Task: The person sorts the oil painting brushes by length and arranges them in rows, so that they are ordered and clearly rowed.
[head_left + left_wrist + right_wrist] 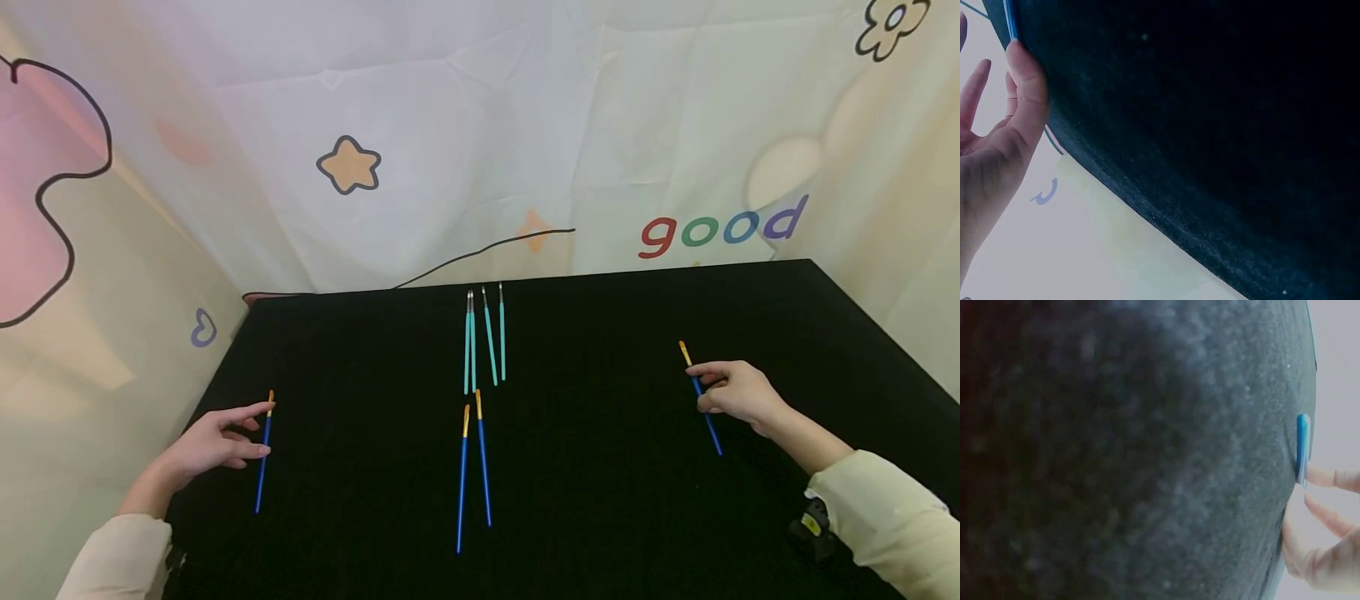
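At the left of the head view, my left hand [213, 446] touches a blue-handled paintbrush [262, 475]. Its index fingertip lies at the yellow ferrule and the thumb tip on the handle, spread well apart. The left wrist view has the thumb [1027, 81] against the blue handle [1011, 22]. On the right side, my right hand [738, 393] pinches another blue paintbrush [712, 435] at mid-handle, its bristles pointing away and slightly left. In the right wrist view the handle's end [1302, 440] sticks out beyond the right fingers [1329, 515].
Two more blue paintbrushes [462, 492] lie side by side at the middle of the black table [600, 500]. Beyond them, several thin turquoise paintbrushes [490, 342] point to the back edge. A patterned curtain [465, 125] hangs behind and along the sides.
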`<action>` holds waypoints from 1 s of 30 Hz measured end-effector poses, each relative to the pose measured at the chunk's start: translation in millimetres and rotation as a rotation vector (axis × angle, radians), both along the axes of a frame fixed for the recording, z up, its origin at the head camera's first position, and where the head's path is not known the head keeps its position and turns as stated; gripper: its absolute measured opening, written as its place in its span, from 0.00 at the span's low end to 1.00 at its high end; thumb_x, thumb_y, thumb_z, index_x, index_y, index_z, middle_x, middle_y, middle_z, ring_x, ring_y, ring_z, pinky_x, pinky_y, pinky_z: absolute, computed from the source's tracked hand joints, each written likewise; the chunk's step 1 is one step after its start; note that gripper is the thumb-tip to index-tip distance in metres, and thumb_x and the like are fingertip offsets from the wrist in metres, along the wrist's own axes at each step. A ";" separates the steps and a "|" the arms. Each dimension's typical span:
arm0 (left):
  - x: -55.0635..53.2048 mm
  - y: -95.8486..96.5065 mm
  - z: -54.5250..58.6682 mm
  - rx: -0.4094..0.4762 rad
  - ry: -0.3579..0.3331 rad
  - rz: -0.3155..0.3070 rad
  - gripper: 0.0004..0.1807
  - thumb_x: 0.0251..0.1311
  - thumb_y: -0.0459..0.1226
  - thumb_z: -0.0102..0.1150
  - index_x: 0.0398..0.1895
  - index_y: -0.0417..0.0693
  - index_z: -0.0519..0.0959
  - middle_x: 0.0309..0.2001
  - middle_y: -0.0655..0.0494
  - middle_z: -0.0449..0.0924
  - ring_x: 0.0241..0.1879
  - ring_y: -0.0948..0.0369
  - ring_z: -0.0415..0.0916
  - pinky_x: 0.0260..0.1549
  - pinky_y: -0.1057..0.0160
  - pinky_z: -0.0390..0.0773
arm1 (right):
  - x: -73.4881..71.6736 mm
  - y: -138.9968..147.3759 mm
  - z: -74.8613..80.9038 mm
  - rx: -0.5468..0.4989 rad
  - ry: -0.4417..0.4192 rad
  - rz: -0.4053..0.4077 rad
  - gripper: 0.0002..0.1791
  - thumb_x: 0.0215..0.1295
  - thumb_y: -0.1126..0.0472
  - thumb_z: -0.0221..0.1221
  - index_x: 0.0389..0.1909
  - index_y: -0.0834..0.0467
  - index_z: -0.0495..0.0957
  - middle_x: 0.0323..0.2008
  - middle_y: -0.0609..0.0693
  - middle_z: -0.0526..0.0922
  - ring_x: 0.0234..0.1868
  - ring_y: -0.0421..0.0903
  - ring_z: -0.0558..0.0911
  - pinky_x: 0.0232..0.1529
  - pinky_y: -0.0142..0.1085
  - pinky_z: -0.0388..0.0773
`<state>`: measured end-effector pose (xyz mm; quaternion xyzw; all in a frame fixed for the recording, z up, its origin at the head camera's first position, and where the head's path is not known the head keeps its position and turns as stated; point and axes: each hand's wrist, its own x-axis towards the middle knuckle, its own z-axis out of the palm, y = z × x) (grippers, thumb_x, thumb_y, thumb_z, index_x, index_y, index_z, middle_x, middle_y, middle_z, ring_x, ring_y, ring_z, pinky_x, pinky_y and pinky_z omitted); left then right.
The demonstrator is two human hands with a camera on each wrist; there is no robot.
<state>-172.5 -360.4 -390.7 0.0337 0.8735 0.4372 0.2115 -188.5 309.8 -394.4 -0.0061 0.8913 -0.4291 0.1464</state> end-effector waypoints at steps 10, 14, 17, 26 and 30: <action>-3.5 -2.7 -5.8 0.019 -0.033 0.015 0.39 0.55 0.36 0.61 0.67 0.34 0.53 0.54 0.27 0.55 0.39 0.55 0.73 0.37 0.56 0.78 | -0.2 -0.7 1.6 -0.004 -0.008 0.007 0.32 0.50 0.71 0.58 0.58 0.74 0.62 0.51 0.72 0.62 0.37 0.49 0.75 0.35 0.36 0.78; -4.4 -1.4 -7.1 -0.012 -0.009 0.018 0.38 0.54 0.35 0.61 0.66 0.33 0.55 0.53 0.27 0.57 0.37 0.56 0.74 0.36 0.57 0.79 | -0.9 -0.6 2.9 0.000 -0.022 0.006 0.33 0.50 0.71 0.58 0.59 0.74 0.61 0.51 0.73 0.61 0.38 0.51 0.75 0.36 0.37 0.78; -5.6 -0.9 -8.6 -0.042 0.011 0.020 0.38 0.53 0.36 0.63 0.65 0.33 0.57 0.52 0.27 0.58 0.35 0.56 0.73 0.34 0.58 0.79 | -1.1 -0.5 3.6 0.005 -0.022 0.007 0.33 0.49 0.71 0.58 0.59 0.74 0.61 0.51 0.73 0.62 0.39 0.51 0.75 0.36 0.37 0.78; -6.1 -0.7 -11.5 -0.097 0.033 0.030 0.38 0.52 0.38 0.64 0.64 0.33 0.59 0.52 0.28 0.60 0.33 0.56 0.73 0.33 0.58 0.79 | -1.5 -0.3 3.6 0.003 -0.007 0.012 0.32 0.50 0.71 0.58 0.58 0.74 0.61 0.51 0.73 0.62 0.37 0.49 0.76 0.35 0.36 0.78; -5.5 1.5 -11.5 -0.131 0.050 0.042 0.38 0.50 0.39 0.65 0.63 0.33 0.61 0.50 0.28 0.61 0.32 0.57 0.74 0.31 0.59 0.79 | -0.6 -0.4 3.3 0.002 -0.012 0.014 0.32 0.50 0.71 0.57 0.59 0.74 0.61 0.51 0.73 0.62 0.38 0.50 0.76 0.36 0.36 0.78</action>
